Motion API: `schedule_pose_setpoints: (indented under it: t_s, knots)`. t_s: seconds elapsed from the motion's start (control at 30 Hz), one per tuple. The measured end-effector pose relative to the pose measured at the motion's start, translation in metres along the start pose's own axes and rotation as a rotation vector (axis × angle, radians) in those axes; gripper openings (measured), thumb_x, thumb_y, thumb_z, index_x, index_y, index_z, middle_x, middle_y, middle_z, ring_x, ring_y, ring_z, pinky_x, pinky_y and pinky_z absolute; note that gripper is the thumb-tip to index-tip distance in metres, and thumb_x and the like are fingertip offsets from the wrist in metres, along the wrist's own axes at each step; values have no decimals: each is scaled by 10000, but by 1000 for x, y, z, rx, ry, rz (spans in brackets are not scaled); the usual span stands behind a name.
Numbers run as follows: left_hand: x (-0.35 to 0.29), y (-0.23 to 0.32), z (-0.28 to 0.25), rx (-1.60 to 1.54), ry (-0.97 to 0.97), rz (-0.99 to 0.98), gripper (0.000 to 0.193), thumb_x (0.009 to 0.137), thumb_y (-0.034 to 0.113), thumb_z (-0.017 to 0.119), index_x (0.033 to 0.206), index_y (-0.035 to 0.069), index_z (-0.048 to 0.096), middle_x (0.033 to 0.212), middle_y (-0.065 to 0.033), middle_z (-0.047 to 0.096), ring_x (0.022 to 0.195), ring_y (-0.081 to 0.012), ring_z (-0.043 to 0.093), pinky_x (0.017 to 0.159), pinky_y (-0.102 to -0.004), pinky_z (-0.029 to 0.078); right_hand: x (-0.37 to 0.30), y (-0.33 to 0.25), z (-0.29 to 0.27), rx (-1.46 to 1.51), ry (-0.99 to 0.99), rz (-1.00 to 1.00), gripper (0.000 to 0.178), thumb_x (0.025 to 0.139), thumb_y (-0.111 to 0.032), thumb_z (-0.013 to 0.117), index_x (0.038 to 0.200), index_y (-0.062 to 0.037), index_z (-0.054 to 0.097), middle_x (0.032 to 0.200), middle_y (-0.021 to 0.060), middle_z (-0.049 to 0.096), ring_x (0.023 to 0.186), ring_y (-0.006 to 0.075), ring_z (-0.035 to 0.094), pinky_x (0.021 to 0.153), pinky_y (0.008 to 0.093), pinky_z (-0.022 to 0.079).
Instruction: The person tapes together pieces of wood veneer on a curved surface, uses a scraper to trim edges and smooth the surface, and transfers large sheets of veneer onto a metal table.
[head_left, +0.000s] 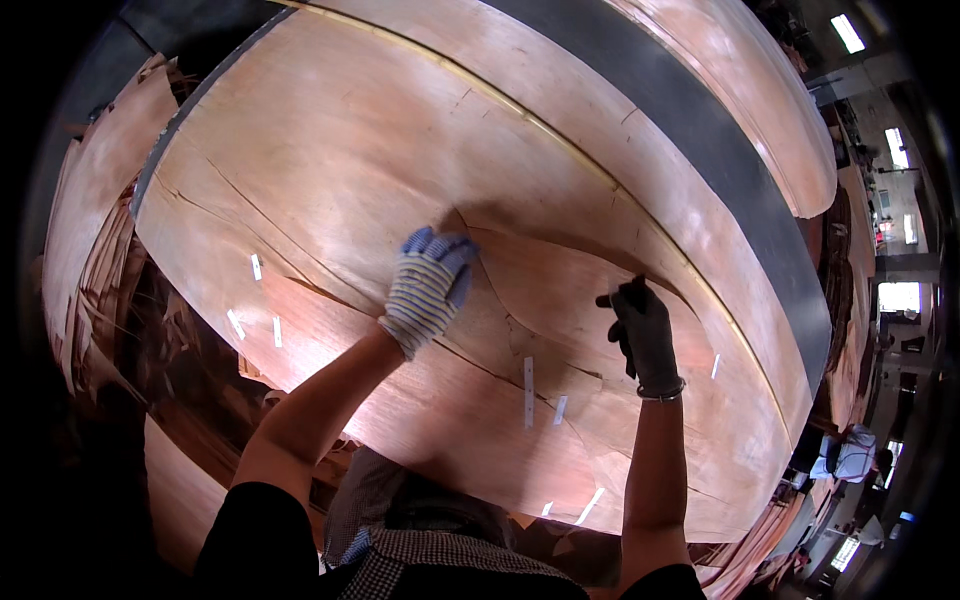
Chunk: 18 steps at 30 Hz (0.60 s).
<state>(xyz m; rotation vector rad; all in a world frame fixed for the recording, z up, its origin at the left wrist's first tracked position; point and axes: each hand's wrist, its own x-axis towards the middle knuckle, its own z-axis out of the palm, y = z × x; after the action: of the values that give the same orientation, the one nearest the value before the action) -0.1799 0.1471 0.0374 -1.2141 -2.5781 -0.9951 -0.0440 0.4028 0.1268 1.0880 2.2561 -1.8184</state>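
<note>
A large pinkish-tan sheet of wood veneer [330, 150] spreads before me, with long cracks and several white tape strips [529, 392] on it. My left hand [428, 285], in a blue-and-cream striped knit glove, lies over the middle of the sheet with its fingers bent downward, close to a crack. Further right, my right hand [640, 328] wears a black glove and hovers at the end of a curved split. Its thumb and forefinger are drawn together; whatever is between them is too small to make out.
A thin bamboo-like strip [520, 108] runs diagonally across the veneer. Beyond it lie a dark grey band [690, 130] and more veneer [750, 90]. Torn veneer pieces [105, 290] are heaped at the left. Another person [850, 453] is at the far right.
</note>
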Motion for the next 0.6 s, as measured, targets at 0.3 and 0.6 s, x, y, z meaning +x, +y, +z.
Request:
schedule_pose_setpoints:
  t_s: [0.3,0.6]
  knots:
    - [23,-58,20,308,-173,119,549,826,212,569,1342,85,435,1394,-111,409,1311,-309,342,1112,-474,195,15,-20,81,290,-120,36,138,902,-172,574,896,-33,567,742,80,649,442,67,479,385,201,323]
    - [30,-74,30,42,-82,48,507,812,202,568,1291,58,479,1357,-123,443,1275,-296,385,1096,-443,254,83,17,167,231,-74,209,201,865,-196,602,837,4,603,631,85,614,419,113,508,365,241,350]
